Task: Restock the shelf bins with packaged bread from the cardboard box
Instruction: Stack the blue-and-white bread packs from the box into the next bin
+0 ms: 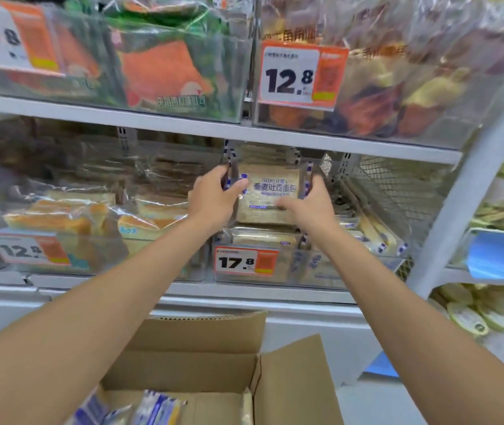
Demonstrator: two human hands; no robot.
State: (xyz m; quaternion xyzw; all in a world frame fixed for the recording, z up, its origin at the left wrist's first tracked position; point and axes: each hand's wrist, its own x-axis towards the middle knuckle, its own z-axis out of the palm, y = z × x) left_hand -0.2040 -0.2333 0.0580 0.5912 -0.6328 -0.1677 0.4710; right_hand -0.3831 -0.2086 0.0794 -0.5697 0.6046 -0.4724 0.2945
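Note:
A pale packaged bread loaf (270, 191) with blue print stands upright over the clear shelf bin (302, 271) that carries the 17.8 price tag. My left hand (213, 196) grips its left edge and my right hand (310, 204) grips its right edge. Several like packs lie flat in the bin beneath and to the right. The open cardboard box (213, 363) sits below my forearms, with blue-and-white bread packs (140, 409) showing at its bottom left.
A left bin (60, 250) tagged 12.8 holds golden bread. The upper shelf (213, 127) carries bins of orange and mixed packs close above my hands. A white upright post (465, 191) and a wire mesh wall (398, 191) stand to the right.

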